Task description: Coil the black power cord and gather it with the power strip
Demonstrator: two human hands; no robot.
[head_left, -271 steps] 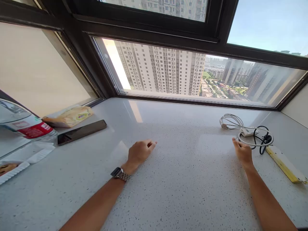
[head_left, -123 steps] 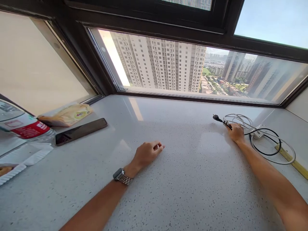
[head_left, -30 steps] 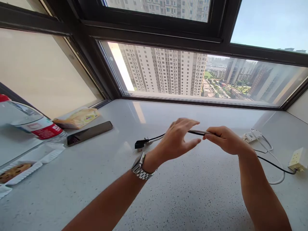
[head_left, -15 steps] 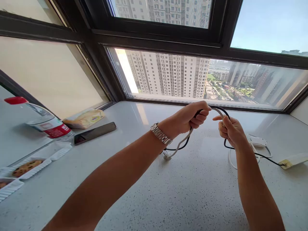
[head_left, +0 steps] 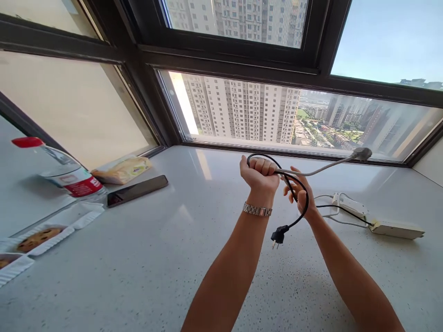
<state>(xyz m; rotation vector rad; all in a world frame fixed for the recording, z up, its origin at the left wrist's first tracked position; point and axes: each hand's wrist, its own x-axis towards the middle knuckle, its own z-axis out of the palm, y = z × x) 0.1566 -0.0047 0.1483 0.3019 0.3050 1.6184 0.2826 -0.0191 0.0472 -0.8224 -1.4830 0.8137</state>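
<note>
The left hand [head_left: 259, 173] was raised above the worktop [head_left: 155, 258], its grip clamped in a fist on two cords: a black cord [head_left: 300, 186] and a grey cord [head_left: 318, 169]. The black cord looped out of the top of the fist, curved down in front of the right hand [head_left: 302, 196] and ended in a black plug [head_left: 278, 236] that hung free above the worktop, prongs pointing down. A further stretch of black cord ran from near the right hand to a power strip [head_left: 398, 228] lying on the worktop at the right. The grey cord stuck out of the fist to the right and rose to a grey plug [head_left: 361, 153], held in the air in front of the window [head_left: 242, 110].

The right hand was just beside the left, lower and behind the black loop. Its fingers were spread apart and the cord crossed in front of them; whether they touched the cord could not be told.

Near the power strip lay a white adapter [head_left: 348, 203] with thin white cable [head_left: 341, 222] around it. A watch [head_left: 257, 210] sat on the left wrist.

Well apart at the left, a phone [head_left: 137, 190] lay flat on the worktop, with a yellowish packet [head_left: 122, 169] just behind it. Further left stood a bottle [head_left: 58, 168] with a red cap and red label, and at the edge were white trays [head_left: 34, 240] holding cookies.
</note>
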